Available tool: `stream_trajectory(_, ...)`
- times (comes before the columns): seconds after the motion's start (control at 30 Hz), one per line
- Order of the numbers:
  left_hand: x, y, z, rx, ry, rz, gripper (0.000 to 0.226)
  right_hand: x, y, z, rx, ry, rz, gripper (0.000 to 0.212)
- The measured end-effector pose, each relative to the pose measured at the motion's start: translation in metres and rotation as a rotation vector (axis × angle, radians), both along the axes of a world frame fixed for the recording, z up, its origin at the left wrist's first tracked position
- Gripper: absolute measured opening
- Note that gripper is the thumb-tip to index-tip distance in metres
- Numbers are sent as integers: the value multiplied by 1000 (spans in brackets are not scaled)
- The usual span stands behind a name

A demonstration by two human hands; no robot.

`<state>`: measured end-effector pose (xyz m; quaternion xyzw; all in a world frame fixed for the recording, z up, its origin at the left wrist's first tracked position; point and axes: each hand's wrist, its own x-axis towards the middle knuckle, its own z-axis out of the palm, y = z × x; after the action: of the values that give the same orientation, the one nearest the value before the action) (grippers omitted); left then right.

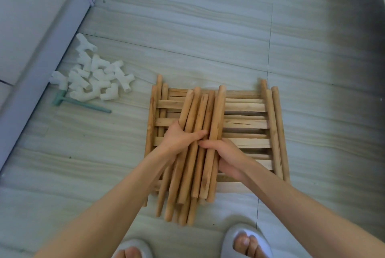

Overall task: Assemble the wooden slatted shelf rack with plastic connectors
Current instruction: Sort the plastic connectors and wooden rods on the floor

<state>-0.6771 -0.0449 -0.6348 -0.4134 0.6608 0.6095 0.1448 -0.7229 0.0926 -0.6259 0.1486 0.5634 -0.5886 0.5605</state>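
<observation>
A bundle of several round wooden dowels (194,112) lies lengthwise on top of stacked wooden slatted shelf panels (245,120) on the floor. My left hand (179,138) holds the bundle from the left, fingers reaching over the dowels. My right hand (226,157) grips the bundle from the right, thumb across the top. A heap of white plastic connectors (93,74) lies on the floor to the left, apart from the wood.
A small green plastic mallet (79,101) lies beside the connectors. A pale wall or cabinet base (31,53) runs along the left. My feet in grey slippers (245,241) stand at the bottom edge. The floor is pale striped tile (208,28).
</observation>
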Motion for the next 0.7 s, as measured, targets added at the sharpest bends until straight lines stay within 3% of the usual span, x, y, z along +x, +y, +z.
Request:
stream_trajectory(0.1,7,-1,4,70,15,63,59,4,-3,4,-90,-121,-28,30)
stream_trajectory(0.17,12,-6,13,102,55,101,52,2,-9,12,-115,-91,14,30)
stream_trajectory(0.4,46,-72,83,146,396,285,66,5,-87,66,-146,460,251,25)
stream_trajectory(0.53,80,-128,120,-25,592,347,74,24,-158,101,-255,723,353,19)
stream_trajectory(0.7,119,-176,118,-225,611,381,75,59,-215,98,-300,864,372,11)
